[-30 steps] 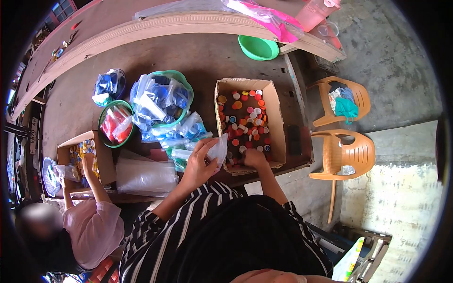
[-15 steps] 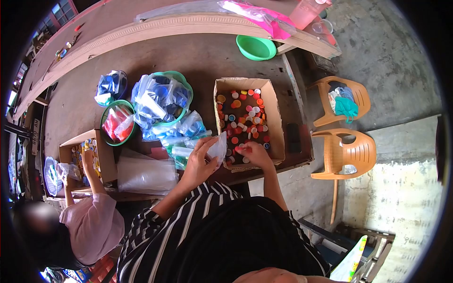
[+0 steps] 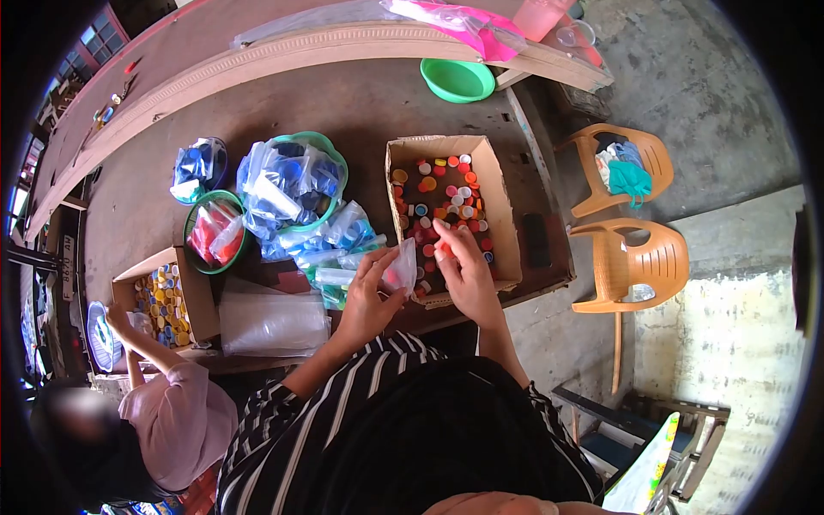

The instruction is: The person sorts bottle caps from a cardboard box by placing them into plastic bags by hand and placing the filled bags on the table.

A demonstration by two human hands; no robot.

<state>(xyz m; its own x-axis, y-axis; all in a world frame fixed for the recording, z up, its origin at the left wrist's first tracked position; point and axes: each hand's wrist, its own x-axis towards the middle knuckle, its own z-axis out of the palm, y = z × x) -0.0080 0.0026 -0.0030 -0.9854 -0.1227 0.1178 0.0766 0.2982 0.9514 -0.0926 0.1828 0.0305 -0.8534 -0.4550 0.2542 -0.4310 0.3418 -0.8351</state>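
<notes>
My left hand (image 3: 367,299) is closed on the edge of a small clear plastic bag (image 3: 407,263), holding it upright at the near left side of a cardboard box (image 3: 500,197). Something reddish shows through the bag's lower part. My right hand (image 3: 470,281) is raised over the box's near end, just right of the bag, its fingers bent around a red bottle cap (image 3: 443,250). Whether it holds more caps is hidden. Loose bottle caps (image 3: 464,192) in red, orange, white and a few blue lie scattered inside the box.
Filled bags (image 3: 343,245) lie left of my hands, beside a green basket of blue-filled bags (image 3: 292,180). Flat clear bags (image 3: 273,322) are stacked near the table edge. At left, a co-worker (image 3: 176,421) reaches past a box of yellow caps (image 3: 163,300). Plastic chairs (image 3: 631,266) stand right.
My right hand has lifted from among the caps in the box and come closer to the bag, with a red cap in its fingers. The co-worker's hand has left the yellow caps.
</notes>
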